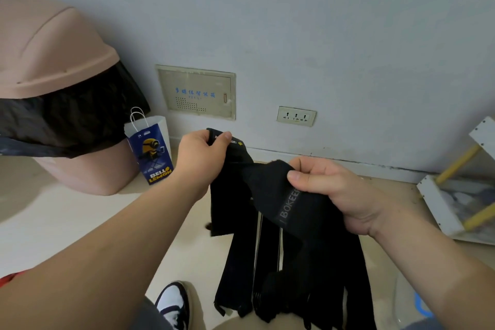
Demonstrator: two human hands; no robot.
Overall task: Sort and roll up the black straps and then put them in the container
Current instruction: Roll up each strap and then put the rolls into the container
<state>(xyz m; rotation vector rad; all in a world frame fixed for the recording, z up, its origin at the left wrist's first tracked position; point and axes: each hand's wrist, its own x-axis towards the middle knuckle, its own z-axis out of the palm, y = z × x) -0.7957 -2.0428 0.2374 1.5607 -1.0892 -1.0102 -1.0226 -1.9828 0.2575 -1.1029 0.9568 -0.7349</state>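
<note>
- Forearms (107, 262) close by; left hand (199, 155) pinches one strap (230, 195) by its end, right hand (329, 190) clamps the bunched black straps (308, 262).
- Sorting looks barely begun: nothing rolled, nothing stored.

A cream wall panel (197, 92) bore a row of blue Chinese characters, too blurred to read surely. Lower left of the panel, a blue paper bag (152, 153) read "BELL LEMON" in white and yellow. Lower right of the panel, a black strap (292, 203) read "BOKEER" in grey. Just below the panel, a second strap (237, 142) showed white letters, mostly covered by the left hand (203, 155).
</note>
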